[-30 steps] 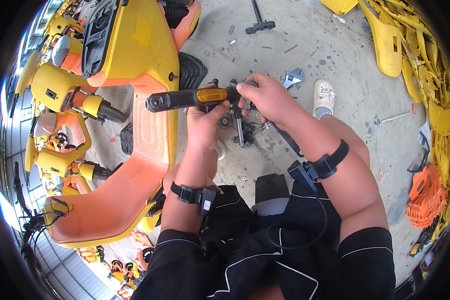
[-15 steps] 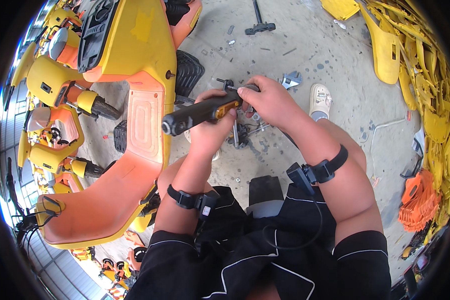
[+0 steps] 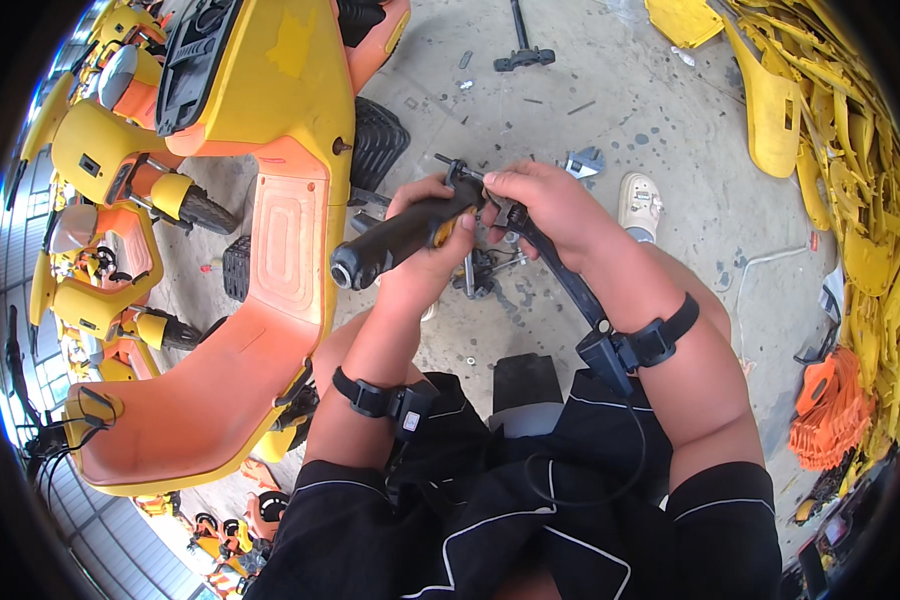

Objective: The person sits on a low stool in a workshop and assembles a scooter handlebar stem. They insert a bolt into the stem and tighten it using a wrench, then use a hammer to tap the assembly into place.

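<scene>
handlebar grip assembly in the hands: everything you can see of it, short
The handlebar grip assembly is a black, rubbery-looking cylinder with a round open end toward the lower left and a yellow-orange piece partway along. It lies tilted, lower left to upper right, above the concrete floor. The left hand wraps it from below; the right hand grips the metal fitting and black lever at its upper end.

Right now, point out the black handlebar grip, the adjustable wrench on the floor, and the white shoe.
black handlebar grip (image 3: 395, 240), head view, middle of the rubber sleeve.
adjustable wrench (image 3: 582, 163), head view, its jaw end on the concrete.
white shoe (image 3: 639, 204), head view, the upper.
</scene>
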